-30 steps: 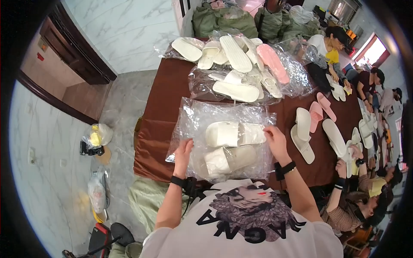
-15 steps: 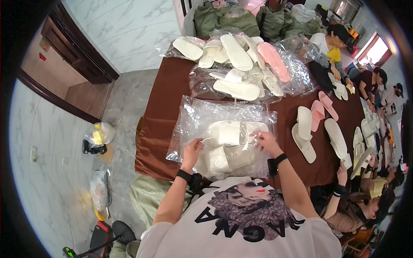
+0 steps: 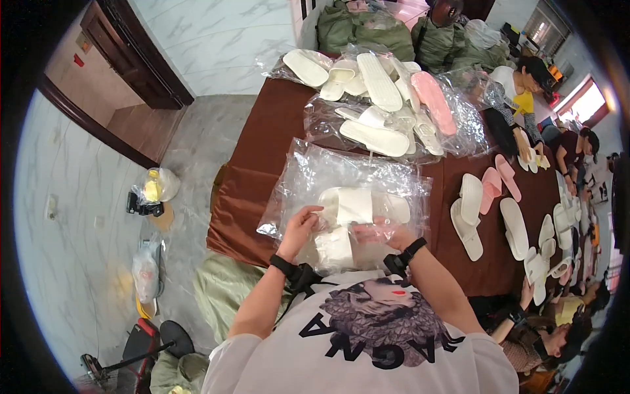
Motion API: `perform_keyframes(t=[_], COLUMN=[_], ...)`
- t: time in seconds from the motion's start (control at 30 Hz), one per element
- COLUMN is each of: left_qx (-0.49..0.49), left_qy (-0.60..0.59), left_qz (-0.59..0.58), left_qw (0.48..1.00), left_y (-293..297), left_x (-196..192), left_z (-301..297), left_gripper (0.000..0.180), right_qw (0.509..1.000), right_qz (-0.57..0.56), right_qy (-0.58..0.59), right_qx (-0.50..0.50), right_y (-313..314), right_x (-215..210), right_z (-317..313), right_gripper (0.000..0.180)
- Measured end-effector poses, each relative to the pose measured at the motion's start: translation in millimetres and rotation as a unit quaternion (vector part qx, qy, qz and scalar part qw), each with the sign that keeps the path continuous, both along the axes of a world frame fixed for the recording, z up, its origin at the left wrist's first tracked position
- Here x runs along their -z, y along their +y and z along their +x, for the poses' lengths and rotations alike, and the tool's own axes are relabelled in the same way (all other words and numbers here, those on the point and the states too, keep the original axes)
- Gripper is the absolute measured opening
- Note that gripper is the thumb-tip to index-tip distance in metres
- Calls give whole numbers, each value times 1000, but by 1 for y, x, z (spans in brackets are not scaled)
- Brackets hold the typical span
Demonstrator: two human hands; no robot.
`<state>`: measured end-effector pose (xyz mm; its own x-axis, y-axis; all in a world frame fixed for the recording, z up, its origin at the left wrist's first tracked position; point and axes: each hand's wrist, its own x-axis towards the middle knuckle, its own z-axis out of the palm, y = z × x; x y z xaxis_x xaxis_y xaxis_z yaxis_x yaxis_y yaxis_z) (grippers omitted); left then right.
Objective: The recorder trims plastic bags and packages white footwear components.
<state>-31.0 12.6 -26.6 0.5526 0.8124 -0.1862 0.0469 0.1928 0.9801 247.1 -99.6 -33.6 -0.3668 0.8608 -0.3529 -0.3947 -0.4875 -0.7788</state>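
Note:
A pair of cream slippers lies in front of me, with a clear plastic bag (image 3: 387, 174) under and around them. The far slipper (image 3: 354, 205) lies sideways; the near slipper (image 3: 333, 248) is partly hidden by plastic film. My left hand (image 3: 300, 230) is at the left end of the pair, its fingers bent together on the film of the bag. Between the slippers, on the right, my right hand (image 3: 388, 234) reaches under the film with its fingers stretched out toward the left. Plastic glare blurs its fingertips.
A heap of bagged cream slippers (image 3: 379, 82) with a pink slipper (image 3: 433, 102) covers the far part of the brown-covered table (image 3: 246, 197). Loose cream slippers (image 3: 467, 217) and pink ones (image 3: 491, 190) lie to the right. Co-workers handle slippers along the right side.
My right hand has moved left and nearer, from the far slipper's right end to under the film between the slippers. My left hand has shifted slightly right. The whole view has shifted slightly.

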Motion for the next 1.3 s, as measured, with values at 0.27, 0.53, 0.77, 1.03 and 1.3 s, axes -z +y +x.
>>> perform_keyframes(t=[0.27, 0.53, 0.77, 1.03, 1.3], left_qx=[-45, -79, 60, 148, 350], left_qy=[-68, -30, -19, -65, 40], left_qz=[-3, -80, 31, -132, 55], left_qw=[997, 993, 998, 978, 934], left_y=[12, 27, 20, 5, 26], left_x=[-16, -2, -20, -75, -93], left_z=[-4, -5, 37, 85, 89], left_gripper=[21, 22, 33, 54, 47], right_qw=[969, 873, 831, 850, 878], right_qz=[5, 33, 59, 126, 111], right_qy=[-102, -138, -147, -117, -136], right_qx=[225, 466, 533, 498, 445], right_y=[-40, -114, -143, -150, -152], right_x=[-80, -110, -127, -147, -158], right_z=[13, 71, 97, 61, 47], right_gripper=[37, 27, 26, 24, 28])
